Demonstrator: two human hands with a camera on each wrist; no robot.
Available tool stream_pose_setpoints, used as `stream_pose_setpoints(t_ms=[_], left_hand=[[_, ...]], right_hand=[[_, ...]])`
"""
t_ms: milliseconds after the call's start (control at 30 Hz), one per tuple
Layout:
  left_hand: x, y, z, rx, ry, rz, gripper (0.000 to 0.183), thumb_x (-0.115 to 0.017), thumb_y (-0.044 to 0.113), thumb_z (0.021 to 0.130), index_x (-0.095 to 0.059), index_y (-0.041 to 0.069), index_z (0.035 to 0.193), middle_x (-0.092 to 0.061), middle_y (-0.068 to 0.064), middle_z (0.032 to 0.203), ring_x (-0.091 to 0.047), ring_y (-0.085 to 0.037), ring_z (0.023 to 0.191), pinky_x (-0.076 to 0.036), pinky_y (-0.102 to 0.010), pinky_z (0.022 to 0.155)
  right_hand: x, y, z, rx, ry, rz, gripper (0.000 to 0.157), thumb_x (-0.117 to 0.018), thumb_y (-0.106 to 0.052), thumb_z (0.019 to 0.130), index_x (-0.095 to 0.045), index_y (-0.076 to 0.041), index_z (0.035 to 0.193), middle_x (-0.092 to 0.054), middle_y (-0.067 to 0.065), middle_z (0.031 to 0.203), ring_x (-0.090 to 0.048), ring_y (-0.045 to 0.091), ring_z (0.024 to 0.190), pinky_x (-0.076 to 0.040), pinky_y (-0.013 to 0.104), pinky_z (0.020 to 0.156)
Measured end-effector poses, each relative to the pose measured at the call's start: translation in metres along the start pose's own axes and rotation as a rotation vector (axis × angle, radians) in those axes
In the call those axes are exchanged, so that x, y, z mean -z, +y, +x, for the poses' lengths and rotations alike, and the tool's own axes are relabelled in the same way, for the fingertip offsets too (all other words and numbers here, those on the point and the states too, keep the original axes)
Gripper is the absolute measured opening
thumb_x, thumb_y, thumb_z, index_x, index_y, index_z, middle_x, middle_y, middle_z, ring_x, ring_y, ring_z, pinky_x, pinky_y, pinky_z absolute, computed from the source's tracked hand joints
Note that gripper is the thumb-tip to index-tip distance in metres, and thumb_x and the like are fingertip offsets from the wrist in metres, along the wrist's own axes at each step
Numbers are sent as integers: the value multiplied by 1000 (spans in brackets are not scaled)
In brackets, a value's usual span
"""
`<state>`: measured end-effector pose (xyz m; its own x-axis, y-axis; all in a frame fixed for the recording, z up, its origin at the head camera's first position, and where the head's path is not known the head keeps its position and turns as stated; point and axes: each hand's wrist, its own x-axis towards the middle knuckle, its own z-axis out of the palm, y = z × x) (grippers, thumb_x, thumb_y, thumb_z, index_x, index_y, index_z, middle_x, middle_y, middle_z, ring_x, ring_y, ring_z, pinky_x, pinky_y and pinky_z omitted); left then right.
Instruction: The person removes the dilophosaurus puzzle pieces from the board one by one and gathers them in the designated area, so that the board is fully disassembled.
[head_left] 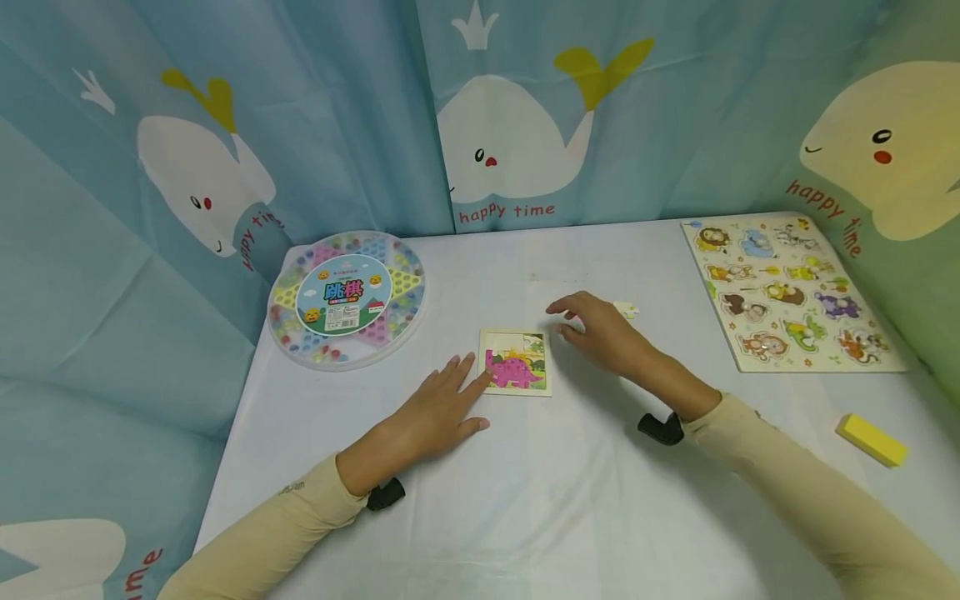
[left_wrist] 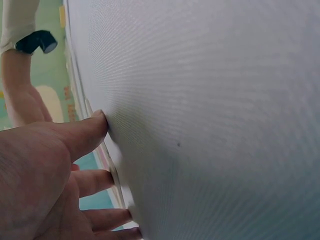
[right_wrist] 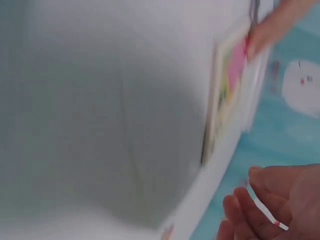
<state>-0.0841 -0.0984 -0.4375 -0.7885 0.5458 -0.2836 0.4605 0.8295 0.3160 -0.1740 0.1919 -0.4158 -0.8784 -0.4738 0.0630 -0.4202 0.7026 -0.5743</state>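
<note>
A small square jigsaw puzzle (head_left: 515,362) with a pink dinosaur picture lies on the white table in a pale frame. My left hand (head_left: 435,412) rests with spread, straight fingers at its left side, the index fingertip touching the puzzle. In the left wrist view, the thumb (left_wrist: 85,135) meets the tablecloth. Just right of the puzzle, my right hand (head_left: 603,333) hovers with loosely bent fingers; nothing shows between them, and in the right wrist view this hand (right_wrist: 280,200) appears apart from the puzzle (right_wrist: 227,85). Partly behind it lies a pale loose puzzle piece (head_left: 627,310).
A round Chinese checkers box (head_left: 412,317) stands at the back left. To the right lies a wooden animal puzzle board (head_left: 720,292), with a yellow block (head_left: 872,440) nearer the front. Patterned blue curtains (head_left: 360,125) hang behind the table.
</note>
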Motion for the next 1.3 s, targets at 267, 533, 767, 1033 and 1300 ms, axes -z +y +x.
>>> stream_pose_setpoints(t_ms=[267, 533, 767, 1033, 1300], left_hand=[[0, 0, 0, -11, 2, 4, 73, -58, 46, 108, -31, 14, 167, -19, -22, 174, -19, -43, 161, -27, -60, 126], [0, 0, 0, -13, 7, 13, 73, -57, 47, 108, -31, 13, 167, -19, -22, 174, -19, -42, 161, -28, -60, 125], [-1, 1, 0, -14, 1, 8, 73, -57, 46, 108, -31, 13, 167, -19, -22, 174, -19, -42, 161, -27, -60, 125], [1, 0, -1, -11, -6, 7, 73, -56, 46, 108, -31, 12, 167, -18, -22, 175, -17, -42, 161, -27, -60, 126], [1, 0, 0, -5, -12, -1, 73, -56, 46, 108, -29, 14, 168, -16, -21, 175, -16, -41, 162, -25, -60, 127]], right_hand=[[-36, -10, -2, 11, -55, -77, 37, -76, -6, 97, -69, 0, 133, -71, 17, 131, -64, 37, 124, -50, 57, 106], [-41, -16, -7, 39, -33, -199, 44, -81, -12, 94, -68, -4, 136, -71, 16, 132, -64, 38, 125, -50, 60, 101], [-40, -19, -10, 20, -37, -247, 50, -83, -15, 92, -67, -3, 138, -73, 17, 129, -66, 37, 122, -52, 55, 95], [-38, -25, -12, 36, -58, -291, 57, -82, -9, 93, -61, -1, 145, -71, 21, 131, -64, 41, 126, -49, 56, 95], [-36, -31, -5, -13, -132, -348, 60, -81, -11, 94, -57, -1, 148, -64, 20, 138, -55, 40, 135, -46, 57, 99]])
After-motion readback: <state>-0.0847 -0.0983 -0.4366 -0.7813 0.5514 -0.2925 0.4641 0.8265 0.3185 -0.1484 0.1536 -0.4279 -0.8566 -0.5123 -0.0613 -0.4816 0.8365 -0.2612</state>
